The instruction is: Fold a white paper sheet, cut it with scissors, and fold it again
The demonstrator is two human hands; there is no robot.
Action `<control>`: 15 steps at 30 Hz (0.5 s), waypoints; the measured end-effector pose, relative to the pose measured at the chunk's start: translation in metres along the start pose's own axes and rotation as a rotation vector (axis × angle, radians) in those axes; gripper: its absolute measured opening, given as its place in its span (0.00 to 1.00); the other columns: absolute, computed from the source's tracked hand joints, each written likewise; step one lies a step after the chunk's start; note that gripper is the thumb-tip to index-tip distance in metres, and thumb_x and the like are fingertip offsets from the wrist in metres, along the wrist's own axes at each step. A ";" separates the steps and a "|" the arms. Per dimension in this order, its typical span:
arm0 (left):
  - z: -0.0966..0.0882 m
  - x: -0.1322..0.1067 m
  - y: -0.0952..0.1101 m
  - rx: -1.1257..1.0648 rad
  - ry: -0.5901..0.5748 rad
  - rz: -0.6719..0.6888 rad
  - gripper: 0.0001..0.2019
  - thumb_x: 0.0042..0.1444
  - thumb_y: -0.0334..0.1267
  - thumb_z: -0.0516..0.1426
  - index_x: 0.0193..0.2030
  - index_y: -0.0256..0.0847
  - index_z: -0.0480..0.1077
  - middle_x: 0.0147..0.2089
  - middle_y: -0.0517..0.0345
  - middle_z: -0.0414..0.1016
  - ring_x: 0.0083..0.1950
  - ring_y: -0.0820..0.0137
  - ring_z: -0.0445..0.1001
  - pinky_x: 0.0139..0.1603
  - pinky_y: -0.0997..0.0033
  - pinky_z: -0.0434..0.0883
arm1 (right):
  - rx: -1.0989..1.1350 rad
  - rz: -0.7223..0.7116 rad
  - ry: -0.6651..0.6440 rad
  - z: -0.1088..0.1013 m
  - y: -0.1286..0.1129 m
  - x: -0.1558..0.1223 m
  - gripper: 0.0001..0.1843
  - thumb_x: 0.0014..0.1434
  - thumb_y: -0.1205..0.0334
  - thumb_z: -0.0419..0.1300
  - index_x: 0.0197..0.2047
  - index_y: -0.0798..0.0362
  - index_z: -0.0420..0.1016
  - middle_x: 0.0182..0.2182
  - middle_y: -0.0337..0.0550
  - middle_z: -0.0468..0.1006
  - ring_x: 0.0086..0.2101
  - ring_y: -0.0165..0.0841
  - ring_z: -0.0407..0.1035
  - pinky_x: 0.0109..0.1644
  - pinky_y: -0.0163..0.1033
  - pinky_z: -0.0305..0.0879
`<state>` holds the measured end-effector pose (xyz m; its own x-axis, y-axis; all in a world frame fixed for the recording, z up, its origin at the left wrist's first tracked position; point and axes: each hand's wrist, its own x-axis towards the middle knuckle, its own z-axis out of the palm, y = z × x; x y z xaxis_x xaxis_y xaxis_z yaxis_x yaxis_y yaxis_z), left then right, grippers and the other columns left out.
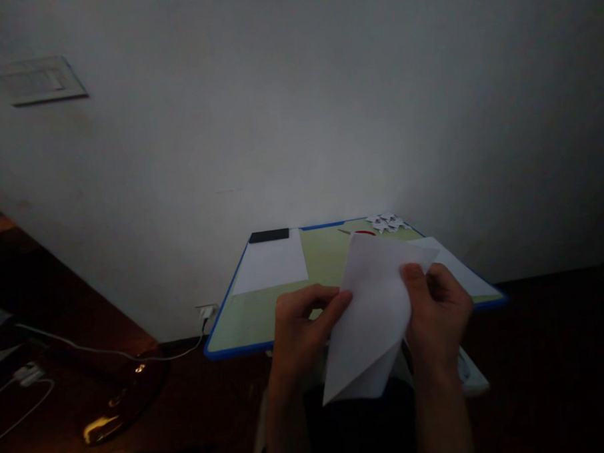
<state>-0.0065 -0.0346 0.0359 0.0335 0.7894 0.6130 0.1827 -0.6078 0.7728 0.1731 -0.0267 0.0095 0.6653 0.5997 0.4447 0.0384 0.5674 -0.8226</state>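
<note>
A folded sheet of white paper (pixel 371 317) is held up in front of the table, its lower end showing a slanting fold. My left hand (pixel 306 326) pinches the sheet's left edge between thumb and fingers. On the opposite side my right hand (pixel 436 307) grips the upper right part, thumb on the near face. Behind the sheet's top edge lie scissors (pixel 365 233) with a red handle, partly hidden by the paper.
The small table (pixel 256 315) has a pale green top and blue rim, against a wall. A white sheet (pixel 278 267) with a dark flat object (pixel 269 236) lies left; another sheet (pixel 467 273) lies right. Several small white paper shapes (pixel 388 223) sit at the back. A cable (pixel 137 357) runs left.
</note>
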 end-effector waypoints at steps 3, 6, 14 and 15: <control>0.001 0.001 0.001 -0.003 0.009 -0.019 0.04 0.59 0.38 0.69 0.32 0.47 0.85 0.29 0.59 0.85 0.29 0.68 0.83 0.32 0.71 0.79 | 0.041 0.049 -0.079 0.000 -0.002 0.002 0.24 0.57 0.45 0.74 0.25 0.51 0.70 0.20 0.31 0.64 0.21 0.26 0.57 0.21 0.32 0.52; 0.001 0.001 -0.001 -0.024 0.055 -0.025 0.04 0.58 0.39 0.69 0.33 0.45 0.85 0.30 0.57 0.86 0.30 0.68 0.83 0.31 0.72 0.79 | 0.095 0.138 -0.263 -0.001 -0.004 0.003 0.17 0.55 0.46 0.74 0.34 0.51 0.80 0.26 0.38 0.78 0.25 0.31 0.68 0.24 0.34 0.62; 0.003 0.003 -0.003 -0.022 0.105 -0.035 0.05 0.59 0.39 0.69 0.32 0.43 0.84 0.29 0.58 0.85 0.30 0.69 0.82 0.31 0.74 0.77 | 0.052 0.174 -0.370 0.001 0.000 0.008 0.17 0.52 0.47 0.76 0.35 0.53 0.85 0.26 0.40 0.81 0.25 0.33 0.70 0.26 0.36 0.66; 0.004 0.003 -0.003 -0.011 0.113 -0.033 0.05 0.58 0.39 0.69 0.32 0.43 0.84 0.29 0.58 0.85 0.29 0.69 0.82 0.31 0.74 0.77 | 0.018 0.149 -0.339 0.001 0.000 0.009 0.18 0.51 0.46 0.76 0.31 0.53 0.83 0.22 0.38 0.77 0.23 0.31 0.66 0.24 0.35 0.63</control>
<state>-0.0026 -0.0300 0.0353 -0.0838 0.7947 0.6013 0.1709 -0.5830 0.7943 0.1787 -0.0207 0.0141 0.3775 0.8276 0.4154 -0.0552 0.4679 -0.8820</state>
